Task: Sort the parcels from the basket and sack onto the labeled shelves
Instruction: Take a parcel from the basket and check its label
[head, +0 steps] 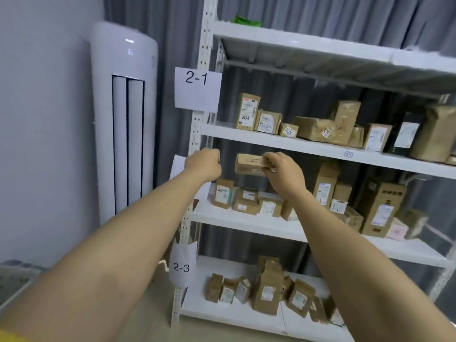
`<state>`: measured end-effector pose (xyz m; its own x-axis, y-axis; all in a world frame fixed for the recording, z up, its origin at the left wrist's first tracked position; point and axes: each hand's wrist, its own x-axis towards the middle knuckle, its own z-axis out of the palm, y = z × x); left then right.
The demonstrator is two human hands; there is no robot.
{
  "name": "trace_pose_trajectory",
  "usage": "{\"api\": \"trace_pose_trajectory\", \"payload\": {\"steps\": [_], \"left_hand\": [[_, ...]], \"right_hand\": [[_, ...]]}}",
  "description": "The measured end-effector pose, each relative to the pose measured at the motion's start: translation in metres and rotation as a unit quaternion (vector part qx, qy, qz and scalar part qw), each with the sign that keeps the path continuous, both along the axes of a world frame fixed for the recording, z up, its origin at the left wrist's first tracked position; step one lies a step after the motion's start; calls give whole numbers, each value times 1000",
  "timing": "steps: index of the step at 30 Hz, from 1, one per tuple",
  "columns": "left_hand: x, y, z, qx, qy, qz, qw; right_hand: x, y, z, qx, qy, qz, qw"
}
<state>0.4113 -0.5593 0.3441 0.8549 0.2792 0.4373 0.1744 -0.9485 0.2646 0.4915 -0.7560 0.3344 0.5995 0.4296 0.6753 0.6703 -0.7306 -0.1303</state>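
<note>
A white standing air conditioner stands before grey curtains.

The tall white perforated shelving rack is painted metal with a smooth, semi-matt finish. The small brown cardboard parcel is matt, with tape creases. At nine o'clock, the white plastic tower air conditioner is glossy. The white "2-1" sheet is plain matt paper. The grey curtain is pleated cloth.

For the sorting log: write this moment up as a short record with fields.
held item: small brown cardboard parcel with "2-1" handwritten on it
right hand: fingers pinch the parcel's right end
left hand: curled in a fist, holds nothing
position: parcel raised in front of the white metal shelf rack, just below the shelf with the white paper sign "2-1"
status: not yet set down
</note>
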Motion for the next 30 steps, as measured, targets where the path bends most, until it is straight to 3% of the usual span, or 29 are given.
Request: {"api": "trace_pose_trajectory", "payload": {"steps": [7, 15, 20, 30], "left_hand": [[37, 23, 68, 109, -15, 72, 991], [116, 85, 81, 88, -13, 94, 992], [186, 127, 100, 78, -58, 89, 991], [311, 194, 94, 169, -110, 58, 978]], "right_hand": [[37, 26, 73, 16, -64, 1, 998], [115, 79, 104, 31, -89, 33, 995], [184, 136, 123, 52, -107, 67, 991], [309, 214, 90, -37, -66, 53, 996]]}}
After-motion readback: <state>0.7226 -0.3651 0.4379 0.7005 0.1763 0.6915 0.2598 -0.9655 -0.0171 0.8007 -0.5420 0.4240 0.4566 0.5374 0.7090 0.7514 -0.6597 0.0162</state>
